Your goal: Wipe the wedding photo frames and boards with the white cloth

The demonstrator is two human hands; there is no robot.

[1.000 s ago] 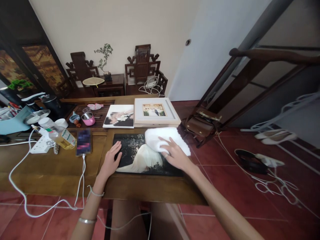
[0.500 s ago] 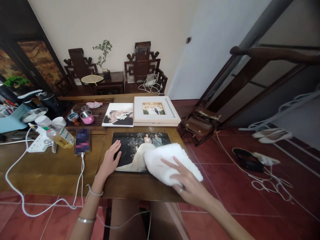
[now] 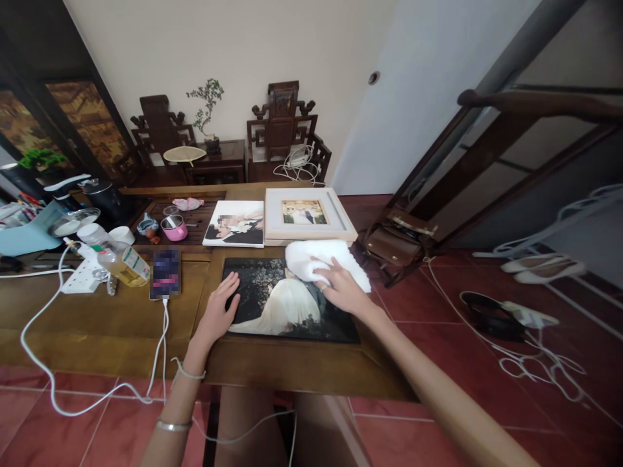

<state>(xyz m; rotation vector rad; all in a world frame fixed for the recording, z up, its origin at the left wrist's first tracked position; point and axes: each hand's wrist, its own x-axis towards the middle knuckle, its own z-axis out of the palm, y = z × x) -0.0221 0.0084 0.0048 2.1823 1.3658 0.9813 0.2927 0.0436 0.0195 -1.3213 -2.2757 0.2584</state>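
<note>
On the table (image 3: 282, 366), the half-curled right hand (image 3: 343, 288) has pushed the cloth (image 3: 321, 250) it grips farther forward, baring the near-right corner of the picture (image 3: 292, 311), whose left edge lies under the flat, empty left hand (image 3: 220, 308).

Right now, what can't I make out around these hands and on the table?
All in the head view:
Top right of the dark photo panel: covered by the white cloth and right hand.
Whether that hand pinches or only presses: its back hides the palm.
Phone screen: pixelated.
Bottle label: too small to read.
Light-blue holder: cut off by the left edge.
</note>
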